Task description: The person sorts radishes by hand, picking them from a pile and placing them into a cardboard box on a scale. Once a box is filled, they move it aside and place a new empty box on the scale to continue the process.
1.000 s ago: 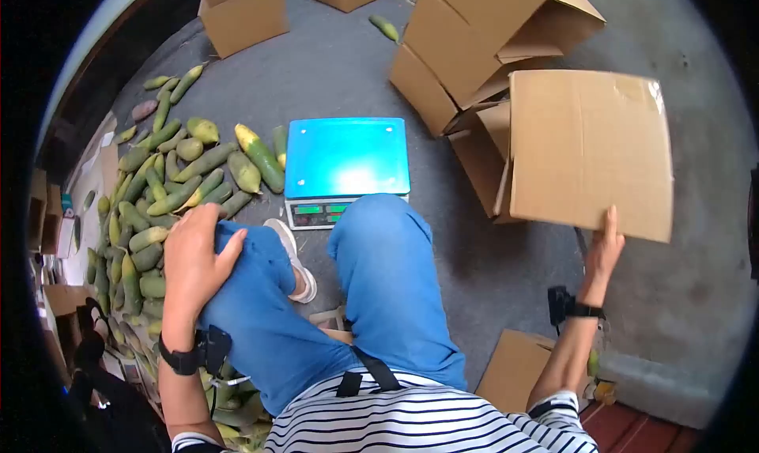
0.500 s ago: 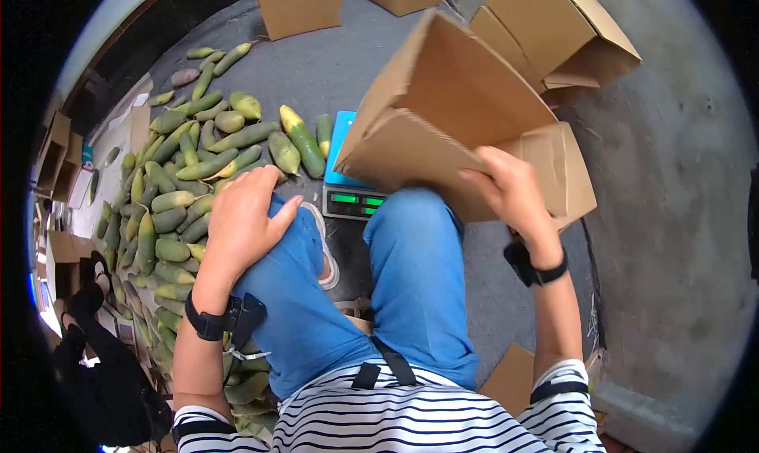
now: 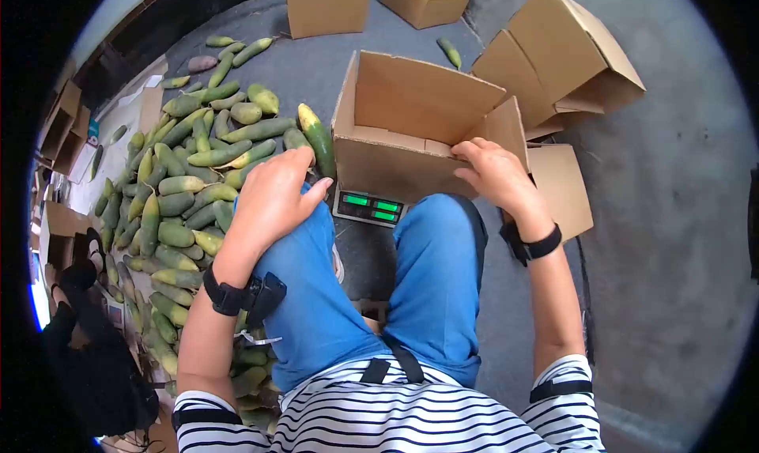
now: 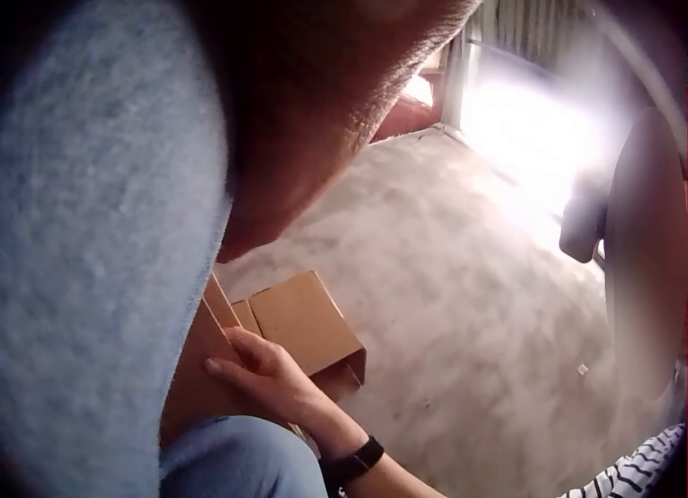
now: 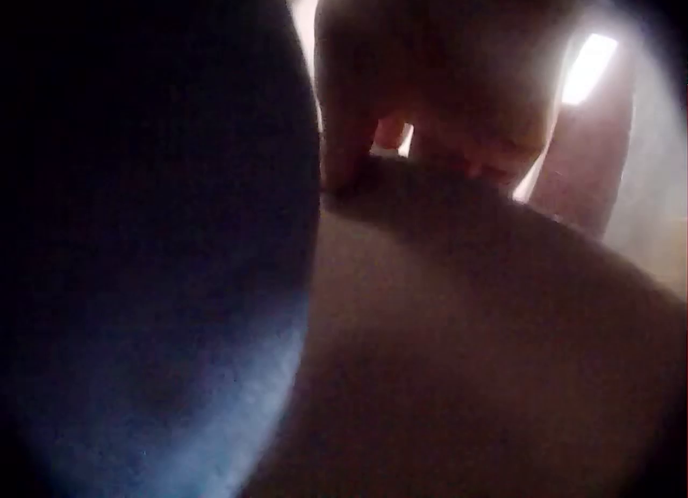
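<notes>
An open-topped cardboard box (image 3: 395, 168) stands upright over the weighing scale (image 3: 370, 208), whose lit green displays show in front of it. My right hand (image 3: 496, 176) grips the box's near wall at its right end, fingers over the rim and thumb outside. The right wrist view shows those fingers (image 5: 462, 143) darkly over the cardboard edge. My left hand (image 3: 274, 192) rests on my left knee, holding nothing, its fingers lying over the blue jeans and its thumb out to the side. Left of the box lies a big green radish (image 3: 318, 141) with a yellow end.
A heap of green radishes (image 3: 182, 208) covers the floor at left. More cardboard boxes stand at the back (image 3: 328, 10) and back right (image 3: 565, 50), and a cardboard flap (image 3: 560, 188) lies right of my hand. Another person in black (image 3: 95, 366) is at far left.
My right hand has brought the cardboard box from the right, turned it opening up and set it over the scale. The left hand has stayed on the knee while the view shifted.
</notes>
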Motion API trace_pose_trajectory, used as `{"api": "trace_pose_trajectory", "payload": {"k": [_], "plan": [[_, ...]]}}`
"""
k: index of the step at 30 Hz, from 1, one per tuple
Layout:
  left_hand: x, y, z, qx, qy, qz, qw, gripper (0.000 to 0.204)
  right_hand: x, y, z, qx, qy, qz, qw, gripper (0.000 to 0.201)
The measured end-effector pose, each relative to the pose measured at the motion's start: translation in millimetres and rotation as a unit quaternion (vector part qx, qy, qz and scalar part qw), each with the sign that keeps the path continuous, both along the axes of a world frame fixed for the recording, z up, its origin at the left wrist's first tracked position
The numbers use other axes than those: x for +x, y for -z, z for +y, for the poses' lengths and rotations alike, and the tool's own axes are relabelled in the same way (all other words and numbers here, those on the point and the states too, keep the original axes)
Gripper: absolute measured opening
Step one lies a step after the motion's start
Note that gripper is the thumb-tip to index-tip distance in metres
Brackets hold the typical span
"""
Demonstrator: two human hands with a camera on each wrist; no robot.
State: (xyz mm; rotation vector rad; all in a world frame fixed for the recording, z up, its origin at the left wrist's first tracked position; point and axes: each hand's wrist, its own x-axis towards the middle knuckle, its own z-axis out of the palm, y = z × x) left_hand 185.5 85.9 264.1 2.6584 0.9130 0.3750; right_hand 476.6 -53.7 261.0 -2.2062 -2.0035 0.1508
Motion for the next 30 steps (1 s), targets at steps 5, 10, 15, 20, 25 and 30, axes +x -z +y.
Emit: {"api": "trace_pose_trajectory", "payload": {"k": [5,10,15,20,25,30], "plan": [[-2.8,-0.5,-1.3,-0.005,-0.004,0.015,1.000,0.030,-17.4,-74.7,-21.4,0.151,-0.007,-0.015,0.988,0.017],[-6.8,4.7,-2.9,-0.099,-0.008,-0.177,0.979,0.025,-36.4,-121.6,-10.7,0.263,-0.003,0.055,0.963,0.011],[-47.1,41.7,9.7,-0.228,-0.139,-0.490,0.830,0.011,-27.5,-76.6,14.1,0.164,-0.007,0.060,0.985,0.016],[-180.0,162.7,30.9,-0.200,-0.304,-0.085,0.928,0.028,-8.6,7.0,18.2,-0.006,-0.026,-0.038,0.999,0.034],[-219.3,239.4,-29.9,-0.116,-0.345,0.148,0.920,0.027,-8.4,50.1,28.5,-0.017,-0.023,-0.031,0.999,0.020],[-207.6,288.9,-13.6,-0.029,-0.287,0.229,0.930,0.041,-0.8,46.7,42.1,-0.004,-0.035,-0.031,0.999,0.014]]}}
